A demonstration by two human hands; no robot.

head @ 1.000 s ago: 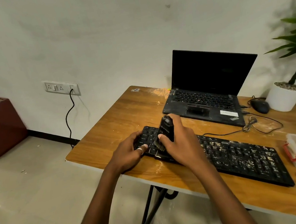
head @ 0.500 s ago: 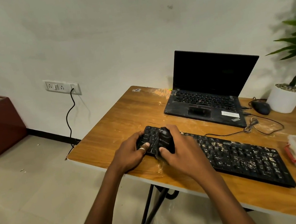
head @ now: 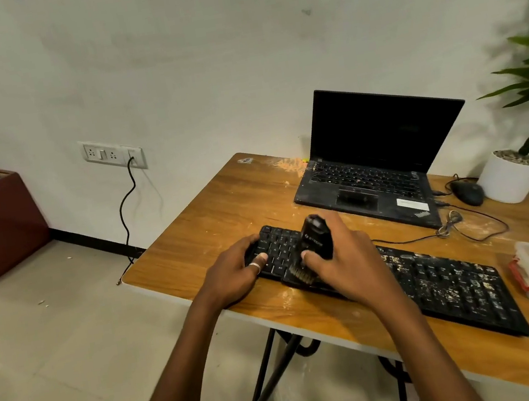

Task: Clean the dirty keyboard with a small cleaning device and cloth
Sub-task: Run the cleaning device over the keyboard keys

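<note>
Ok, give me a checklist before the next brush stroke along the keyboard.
1. Right hand grips the cleaning device: ok.
2. Bristles down on the keyboard: ok.
3. Left hand holds the keyboard's left end steady: ok.
4. Crumbs cleared from the right half: not ok.
5. Cable clear of the keys: ok.
6. Device switched on: cannot tell.

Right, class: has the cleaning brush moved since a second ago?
Yes. The cleaning brush has shifted slightly right and nearer the front edge of the keyboard, judged against the unmoved laptop.
</note>
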